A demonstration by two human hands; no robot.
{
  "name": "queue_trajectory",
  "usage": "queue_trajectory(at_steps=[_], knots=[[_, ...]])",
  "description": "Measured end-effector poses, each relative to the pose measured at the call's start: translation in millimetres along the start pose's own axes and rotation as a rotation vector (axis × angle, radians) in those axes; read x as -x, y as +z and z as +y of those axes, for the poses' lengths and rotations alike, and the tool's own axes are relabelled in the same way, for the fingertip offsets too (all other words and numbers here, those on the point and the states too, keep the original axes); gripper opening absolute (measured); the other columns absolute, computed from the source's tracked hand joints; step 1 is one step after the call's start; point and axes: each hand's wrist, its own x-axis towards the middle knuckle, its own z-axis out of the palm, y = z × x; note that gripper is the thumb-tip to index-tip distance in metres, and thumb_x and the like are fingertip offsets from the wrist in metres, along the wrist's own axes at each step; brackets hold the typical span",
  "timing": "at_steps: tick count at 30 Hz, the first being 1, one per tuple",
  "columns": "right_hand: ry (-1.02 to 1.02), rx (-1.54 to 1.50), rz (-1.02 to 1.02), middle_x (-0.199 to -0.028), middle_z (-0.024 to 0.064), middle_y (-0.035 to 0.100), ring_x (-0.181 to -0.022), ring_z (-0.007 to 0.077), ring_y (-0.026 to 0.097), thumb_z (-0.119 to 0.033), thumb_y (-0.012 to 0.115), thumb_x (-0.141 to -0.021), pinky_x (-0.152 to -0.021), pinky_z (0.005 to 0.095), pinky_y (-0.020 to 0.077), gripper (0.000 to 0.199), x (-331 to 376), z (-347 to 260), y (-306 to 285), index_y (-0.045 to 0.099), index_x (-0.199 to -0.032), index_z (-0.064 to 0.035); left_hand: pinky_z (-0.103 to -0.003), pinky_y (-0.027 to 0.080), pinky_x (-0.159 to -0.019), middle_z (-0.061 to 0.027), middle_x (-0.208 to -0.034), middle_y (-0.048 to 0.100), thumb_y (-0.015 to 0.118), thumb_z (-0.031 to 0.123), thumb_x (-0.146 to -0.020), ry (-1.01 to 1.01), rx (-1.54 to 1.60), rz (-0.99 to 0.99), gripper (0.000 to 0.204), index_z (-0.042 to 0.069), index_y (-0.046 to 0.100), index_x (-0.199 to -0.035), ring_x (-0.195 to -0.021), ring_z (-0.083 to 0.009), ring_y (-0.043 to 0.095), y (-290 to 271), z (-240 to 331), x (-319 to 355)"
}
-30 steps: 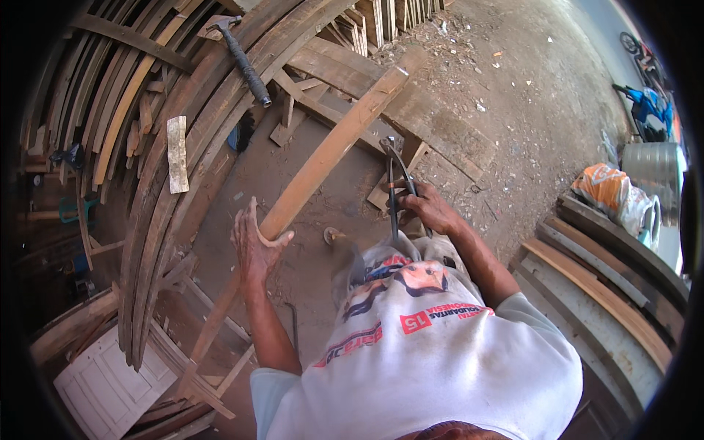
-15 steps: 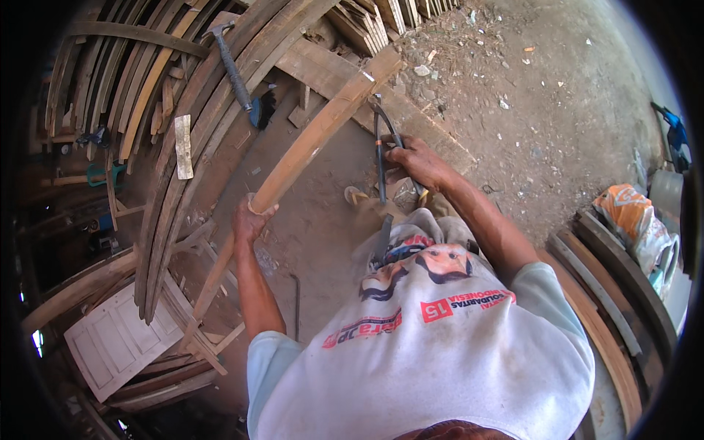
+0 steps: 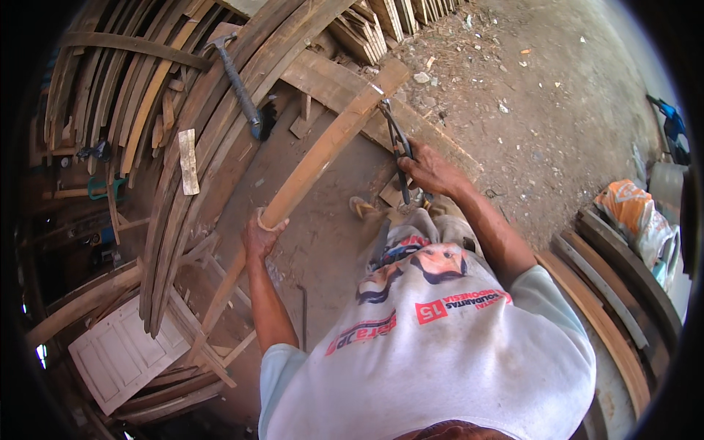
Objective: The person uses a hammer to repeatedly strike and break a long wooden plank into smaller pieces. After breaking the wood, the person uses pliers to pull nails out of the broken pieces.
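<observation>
A long wooden beam slants across the middle, its far end resting over a wide plank. My left hand is wrapped round the beam near its middle. In my right hand is a pair of pincers with dark handles, squeezed nearly together. The jaws meet the beam's right edge close to its far end, beside a small pale mark. Whether they bite on a nail is too small to tell.
A hammer lies on curved timbers at the left, near a short wood strip. A white panelled door lies lower left. More curved boards and an orange-and-white bag are at the right.
The pincers' handles have come together from a wide spread, and the jaws have moved against the beam's edge. My left hand keeps its hold on the beam.
</observation>
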Motion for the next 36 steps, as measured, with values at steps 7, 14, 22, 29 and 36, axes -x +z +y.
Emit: queue_trajectory(at_steps=[7, 14, 22, 29, 36], knots=[[0.021, -0.195, 0.002, -0.079, 0.0081, 0.064, -0.06, 0.0181, 0.06, -0.026, 0.057, -0.099, -0.058, 0.035, 0.0483, 0.029, 5.1, -5.8, -15.9, 0.062, -0.109, 0.0015, -0.047, 0.056, -0.09, -0.0157, -0.107, 0.078, 0.093, 0.043, -0.071, -0.01, -0.002, -0.05, 0.058, 0.008, 0.073, -0.112, -0.103, -0.0363, 0.073, -6.6, -3.8, -1.7], [0.022, -0.708, 0.101, -0.085, 0.0071, 0.067, -0.064, 0.0125, 0.062, -0.024, 0.056, -0.105, -0.051, 0.0283, 0.0455, 0.027, 3.5, -9.9, 21.8, 0.063, -0.115, 0.0004, -0.037, 0.055, -0.084, -0.0122, -0.1, 0.077, 0.094, 0.032, -0.073, 0.038, 0.178, -0.193, 0.052, 0.0, 0.073, -0.109, -0.092, -0.021, 0.071, -19.6, -11.4, -16.0], [0.129, -1.445, -0.218, -0.092, 0.006, 0.062, -0.07, 0.0128, 0.06, -0.018, 0.054, -0.105, -0.051, 0.0275, 0.0482, 0.037, 11.9, -1.1, 20.0, 0.055, -0.135, 0.0041, -0.036, 0.055, -0.085, -0.0112, -0.102, 0.077, 0.094, 0.033, -0.073, -0.014, 0.177, -0.233, 0.058, 0.0, 0.073, -0.116, -0.094, -0.0194, 0.071, -22.1, -8.6, -18.3], [0.17, -0.378, -0.086, -0.098, 0.0109, 0.068, -0.083, 0.019, 0.07, -0.016, 0.053, -0.1, -0.066, 0.0327, 0.061, 0.042, 48.8, 16.1, 7.8, 0.057, -0.135, 0.0069, -0.037, 0.055, -0.086, -0.0086, -0.104, 0.078, 0.095, 0.036, -0.067, -0.066, 0.338, -0.368, 0.063, 0.003, 0.076, -0.117, -0.095, -0.0201, 0.073, -26.0, -22.7, -41.5], [0.002, -0.689, -0.048, -0.13, 0.021, 0.064, -0.112, 0.0278, 0.071, -0.01, 0.046, -0.095, -0.084, 0.038, 0.0643, 0.066, 38.5, 8.1, -14.3, 0.035, -0.159, 0.0031, -0.038, 0.055, -0.089, -0.0113, -0.106, 0.078, 0.094, 0.042, -0.068, -0.06, 0.312, -0.407, 0.068, 0.001, 0.075, -0.118, -0.098, -0.0231, 0.073, -34.4, -24.3, -46.5]])
